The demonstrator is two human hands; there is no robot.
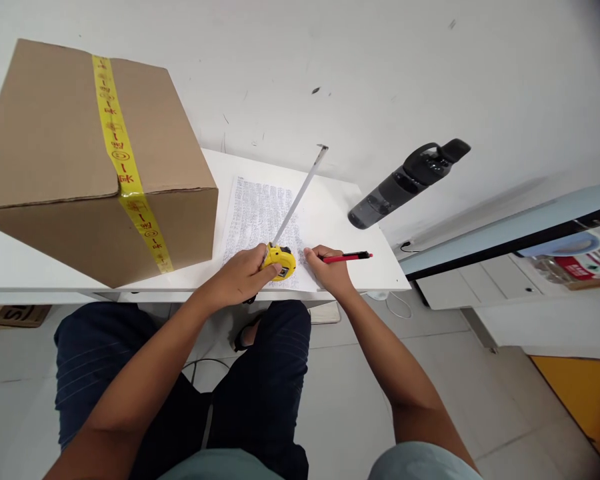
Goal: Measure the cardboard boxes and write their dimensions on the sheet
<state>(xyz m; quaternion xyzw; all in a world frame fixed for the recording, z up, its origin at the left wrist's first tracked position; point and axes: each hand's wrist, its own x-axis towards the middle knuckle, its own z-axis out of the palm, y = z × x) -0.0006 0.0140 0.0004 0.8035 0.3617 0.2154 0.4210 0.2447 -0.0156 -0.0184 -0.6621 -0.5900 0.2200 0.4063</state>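
Observation:
My left hand (245,272) is closed around a yellow tape measure (286,261), its thumb lying over the case. From the case a length of white blade (301,192) sticks out up and to the right, its hooked end toward the wall. My right hand (331,268) pinches a red and black pen (351,257), whose tip is hidden by the fingers. That hand rests at the right edge of a sheet of paper (250,213) covered in dense writing. Part of the sheet lies beneath the tape measure and my left hand.
A large cardboard box (70,133) with yellow printed tape stands on the left of the white table (340,200). Toward the back right corner stands a dark bottle (395,193) with a loop handle. The wall (280,67) is directly behind the table.

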